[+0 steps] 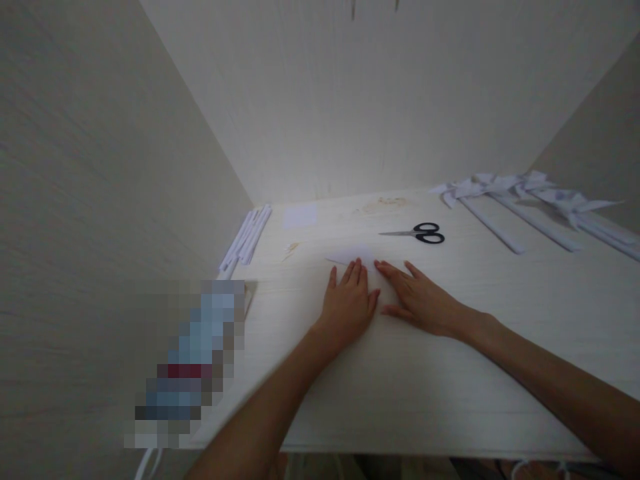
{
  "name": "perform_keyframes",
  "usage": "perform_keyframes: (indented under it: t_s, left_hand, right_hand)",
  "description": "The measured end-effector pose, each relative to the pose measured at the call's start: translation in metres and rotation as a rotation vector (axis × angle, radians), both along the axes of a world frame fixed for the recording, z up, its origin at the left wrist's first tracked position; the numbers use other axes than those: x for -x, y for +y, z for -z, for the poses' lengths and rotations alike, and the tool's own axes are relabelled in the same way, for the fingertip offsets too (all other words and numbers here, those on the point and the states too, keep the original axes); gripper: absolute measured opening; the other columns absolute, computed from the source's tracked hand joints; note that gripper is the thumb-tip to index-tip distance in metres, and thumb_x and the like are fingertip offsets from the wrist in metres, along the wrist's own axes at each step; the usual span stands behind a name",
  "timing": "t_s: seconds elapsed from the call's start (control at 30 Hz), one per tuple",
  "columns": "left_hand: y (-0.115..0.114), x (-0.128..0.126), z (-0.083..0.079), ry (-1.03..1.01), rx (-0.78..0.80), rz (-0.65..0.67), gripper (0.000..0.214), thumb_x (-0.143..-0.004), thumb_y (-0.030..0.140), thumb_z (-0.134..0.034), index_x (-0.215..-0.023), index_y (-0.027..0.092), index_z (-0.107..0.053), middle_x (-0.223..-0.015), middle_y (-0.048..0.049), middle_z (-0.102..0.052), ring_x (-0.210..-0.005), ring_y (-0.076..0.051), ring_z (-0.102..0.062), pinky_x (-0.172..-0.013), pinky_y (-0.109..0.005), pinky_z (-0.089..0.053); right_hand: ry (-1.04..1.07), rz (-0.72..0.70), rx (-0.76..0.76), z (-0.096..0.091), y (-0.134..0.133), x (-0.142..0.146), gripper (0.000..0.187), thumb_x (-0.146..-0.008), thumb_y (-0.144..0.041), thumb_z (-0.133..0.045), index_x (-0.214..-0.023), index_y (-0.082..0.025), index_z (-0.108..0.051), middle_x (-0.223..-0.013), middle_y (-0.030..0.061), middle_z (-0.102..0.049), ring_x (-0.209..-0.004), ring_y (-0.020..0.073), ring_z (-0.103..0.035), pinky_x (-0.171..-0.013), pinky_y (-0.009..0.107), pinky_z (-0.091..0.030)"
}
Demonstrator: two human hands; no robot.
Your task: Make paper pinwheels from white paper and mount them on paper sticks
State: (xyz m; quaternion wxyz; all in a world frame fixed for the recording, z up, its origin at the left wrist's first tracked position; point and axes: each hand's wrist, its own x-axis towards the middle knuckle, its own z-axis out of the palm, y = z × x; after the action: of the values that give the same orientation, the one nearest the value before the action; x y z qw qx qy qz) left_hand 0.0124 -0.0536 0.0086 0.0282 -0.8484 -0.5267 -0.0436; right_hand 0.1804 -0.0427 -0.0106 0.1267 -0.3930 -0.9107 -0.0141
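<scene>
Both hands lie flat and open, palms down, closed on nothing. The left hand [350,303] rests with its fingers together, pointing toward the far edge of the table [450,393], fingertips on a white sheet [356,253]. The right hand [421,301] lies just beside it, fingers spread and angled to the left, its fingertips on or at the same sheet; the two hands nearly touch at the thumbs. The sheet lies flat near the middle of the table, somewhat toward the far edge, and only its far part shows beyond the fingers, ending in a point on the left. Just past the sheet, to the right, black-handled scissors [417,233] lie shut, blades pointing left. Near the far left corner lies a small white square [300,215], and along the left edge beside it a bundle of thin white rolls [247,237]. By the far right corner several long white sticks [525,223] lie side by side, each with folded paper shapes at its far end.
</scene>
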Motion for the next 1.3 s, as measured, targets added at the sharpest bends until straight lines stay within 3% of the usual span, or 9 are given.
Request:
perform_keyframes:
  t_s: [0.2, 0.43, 0.63, 0.8, 0.93, 1.03, 1.2, 1.3]
  left_hand:
    - [0.004, 0.005, -0.007, -0.006, -0.006, -0.084, 0.050, -0.086, 0.032, -0.009, -0.123, 0.009, -0.035, -0.133, -0.0100, -0.033, -0.123, -0.017, -0.027, -0.101, -0.042, -0.017]
    - [0.015, 0.025, -0.004, 0.055, -0.072, -0.219, 0.049, -0.085, 0.030, -0.014, -0.124, 0.006, -0.033, -0.133, -0.0124, -0.032, -0.123, -0.019, -0.028, -0.101, -0.043, -0.016]
    - [0.024, 0.037, 0.000, 0.087, -0.111, -0.301, 0.048, -0.085, 0.030, -0.017, -0.123, 0.007, -0.035, -0.133, -0.0129, -0.033, -0.122, -0.022, -0.028, -0.099, -0.046, -0.018]
    - [0.020, 0.036, -0.002, 0.063, -0.160, -0.231, 0.047, -0.085, 0.032, -0.019, -0.118, 0.007, -0.042, -0.133, -0.0132, -0.033, -0.122, -0.024, -0.027, -0.098, -0.047, -0.020]
    - [0.015, 0.027, -0.005, 0.003, -0.122, -0.073, 0.048, -0.085, 0.033, -0.022, -0.112, 0.003, -0.047, -0.131, -0.0139, -0.036, -0.122, -0.023, -0.029, -0.100, -0.041, -0.023]
    - [0.013, 0.020, -0.005, -0.082, -0.085, 0.016, 0.045, -0.085, 0.030, -0.023, -0.107, 0.002, -0.050, -0.127, -0.0148, -0.041, -0.120, -0.020, -0.033, -0.101, -0.035, -0.024]
    - [0.015, 0.017, 0.000, -0.176, -0.049, 0.124, 0.045, -0.084, 0.028, -0.028, -0.122, 0.004, -0.034, -0.131, -0.0152, -0.036, -0.123, -0.018, -0.028, -0.101, -0.032, -0.025]
    - [0.015, 0.018, 0.004, -0.161, 0.012, 0.186, 0.048, -0.084, 0.033, -0.027, -0.123, 0.005, -0.032, -0.132, -0.0145, -0.033, -0.123, -0.018, -0.027, -0.101, -0.034, -0.024]
  right_hand:
    - [-0.017, 0.026, 0.012, -0.001, 0.000, 0.000, 0.071, -0.081, -0.055, -0.022, -0.132, -0.006, -0.015, -0.132, 0.0178, -0.034, -0.121, 0.0236, -0.030, -0.097, 0.047, -0.025]
    - [-0.025, 0.045, -0.002, 0.000, 0.002, 0.000, 0.071, -0.081, -0.056, -0.018, -0.131, -0.006, -0.017, -0.130, 0.0180, -0.036, -0.120, 0.0232, -0.033, -0.097, 0.046, -0.026]
    - [-0.024, 0.038, 0.009, -0.004, 0.003, 0.000, 0.062, -0.083, -0.052, -0.020, -0.130, -0.012, -0.024, -0.132, 0.0138, -0.034, -0.121, 0.0210, -0.032, -0.095, 0.046, -0.029]
    - [-0.029, 0.052, -0.019, -0.003, 0.011, -0.005, 0.051, -0.085, -0.046, -0.022, -0.124, -0.018, -0.038, -0.132, 0.0087, -0.036, -0.121, 0.0229, -0.031, -0.094, 0.050, -0.027]
    - [-0.014, 0.167, -0.058, 0.001, 0.021, -0.013, 0.051, -0.085, -0.045, -0.025, -0.121, -0.013, -0.042, -0.129, 0.0129, -0.039, -0.121, 0.0255, -0.031, -0.094, 0.050, -0.026]
    - [-0.005, 0.170, -0.036, 0.004, 0.029, -0.021, 0.052, -0.085, -0.045, -0.025, -0.121, -0.011, -0.042, -0.130, 0.0140, -0.037, -0.121, 0.0257, -0.031, -0.095, 0.048, -0.028]
    - [0.029, 0.076, 0.059, 0.005, 0.038, -0.033, 0.050, -0.086, -0.042, -0.025, -0.124, -0.013, -0.038, -0.131, 0.0109, -0.038, -0.121, 0.0215, -0.030, -0.097, 0.043, -0.029]
    - [0.019, 0.078, 0.042, 0.003, 0.040, -0.036, 0.049, -0.086, -0.040, -0.025, -0.125, -0.012, -0.035, -0.129, 0.0114, -0.040, -0.122, 0.0215, -0.030, -0.097, 0.044, -0.027]
